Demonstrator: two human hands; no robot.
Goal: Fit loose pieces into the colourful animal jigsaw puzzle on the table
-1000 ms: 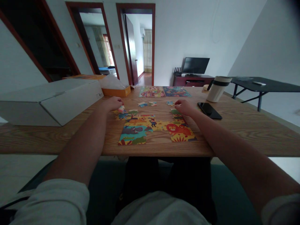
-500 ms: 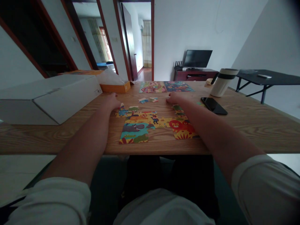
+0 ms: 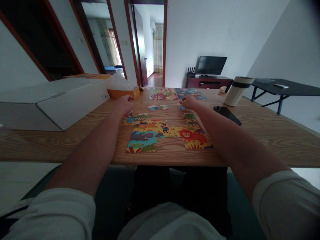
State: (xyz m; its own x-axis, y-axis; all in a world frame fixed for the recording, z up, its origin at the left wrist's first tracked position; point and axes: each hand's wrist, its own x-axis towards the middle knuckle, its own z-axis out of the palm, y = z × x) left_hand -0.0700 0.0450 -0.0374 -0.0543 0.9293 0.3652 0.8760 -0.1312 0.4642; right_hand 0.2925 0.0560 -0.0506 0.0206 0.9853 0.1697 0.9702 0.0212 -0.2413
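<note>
Checking from afar, I see joined jigsaw pieces at six o'clock, loose pieces left at twelve, and my left hand and right hand with curled fingers, though I cannot tell whether they grasp anything.

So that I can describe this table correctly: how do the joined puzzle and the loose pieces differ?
The joined puzzle is a large group of fitted pieces with some gaps, while the loose pieces are small and lie apart. The puzzle lies nearer the person; the loose pieces lie farther away. The puzzle shows clear animals, like a lion; the pieces' pictures are too small to read. Both lie flat on the wooden table and are brightly coloured.
</note>
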